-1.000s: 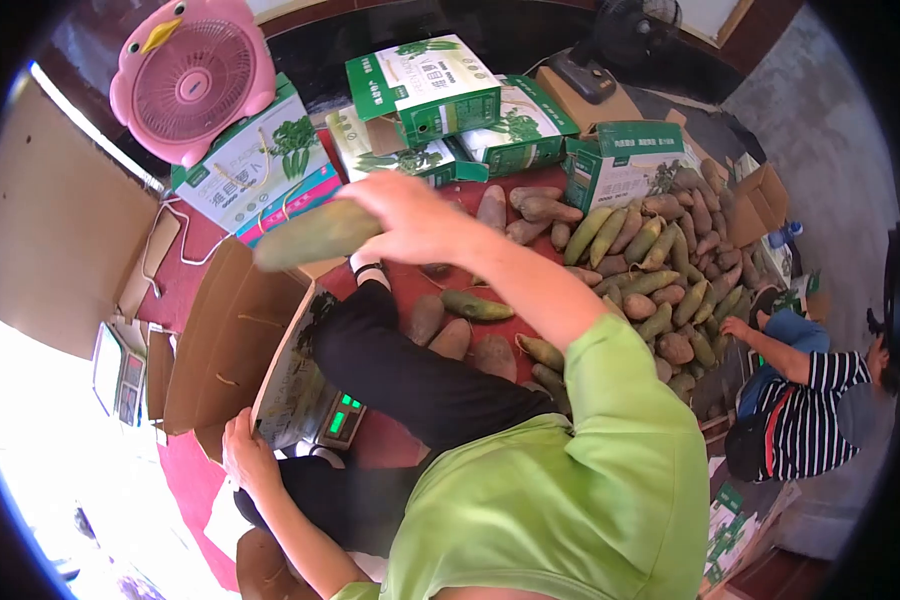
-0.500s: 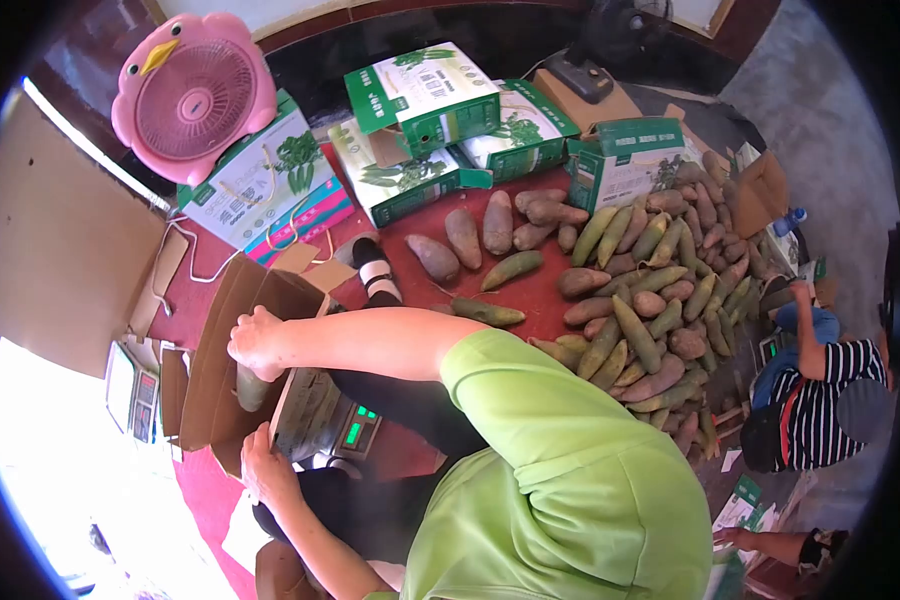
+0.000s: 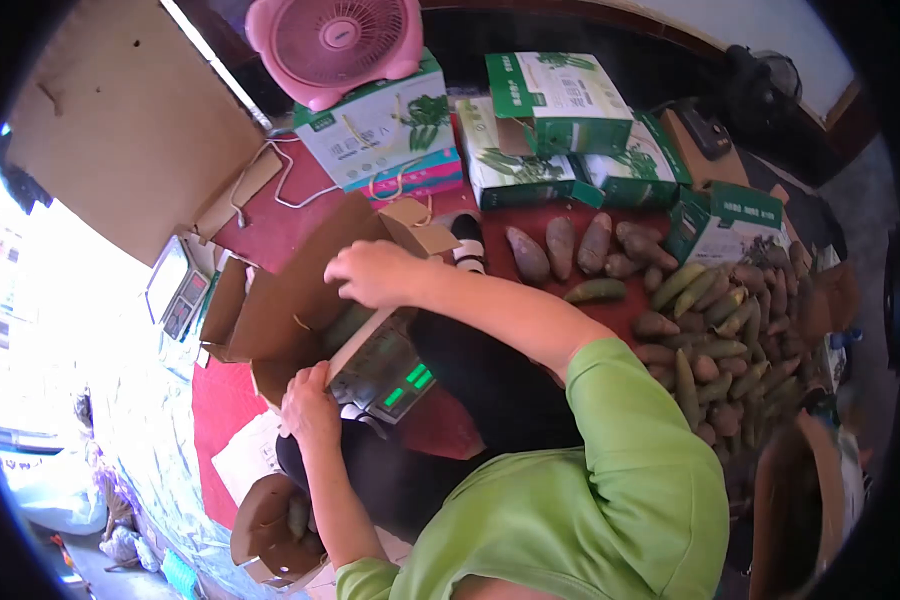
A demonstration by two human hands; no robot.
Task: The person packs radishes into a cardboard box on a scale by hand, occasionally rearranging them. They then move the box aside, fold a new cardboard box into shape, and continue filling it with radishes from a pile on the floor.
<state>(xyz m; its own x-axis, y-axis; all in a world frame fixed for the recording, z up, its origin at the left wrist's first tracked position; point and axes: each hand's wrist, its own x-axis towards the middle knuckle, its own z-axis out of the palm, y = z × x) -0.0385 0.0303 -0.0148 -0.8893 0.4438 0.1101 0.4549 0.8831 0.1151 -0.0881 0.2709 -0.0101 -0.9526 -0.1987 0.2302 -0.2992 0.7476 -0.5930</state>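
Observation:
An open cardboard box [image 3: 305, 275] rests against a scale with a lit green display [image 3: 408, 384]. My left hand [image 3: 311, 405] is closed on the box's near edge. Inside, partly shaded, lies a green radish [image 3: 348, 326]. Over the box's opening hovers my right hand [image 3: 375, 274], fingers apart and no object visible in it. The scale's platform is largely hidden by the box and a flap.
Right of my legs lies a large pile of green radishes [image 3: 685, 385] and purplish roots [image 3: 595, 244]. Printed cartons [image 3: 580, 135] and a pink fan [image 3: 338, 40] stand behind. Another scale [image 3: 182, 300] is at left; a smaller box [image 3: 260, 530] holds roots.
My right hand has let go of the green radish and lifted away; the radish now lies in the box. My left hand stays at the box edge. The view has swung left.

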